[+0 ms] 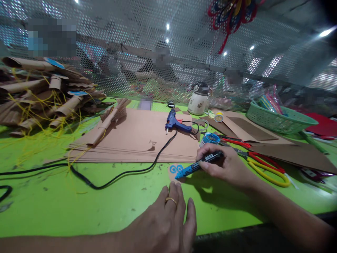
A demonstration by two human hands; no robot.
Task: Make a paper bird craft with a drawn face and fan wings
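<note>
1. Readable text: none. No word, brand or number can be made out with certainty.
2. Marker [193, 168]: dark barrel bearing a white label [210, 157] with fine dark print near the cap end; small lettering also runs along the barrel. Both too small to read.
3. Paper piece [172, 177]: two hand-drawn blue rings, side by side, each with a blue mark at its center; no letters or digits discernible.
4. Pale bottle [198, 102]: brownish patches on the body; content indistinct.
5. Yellow-rimmed roll [218, 117]: markings on its face, illegible.
</note>
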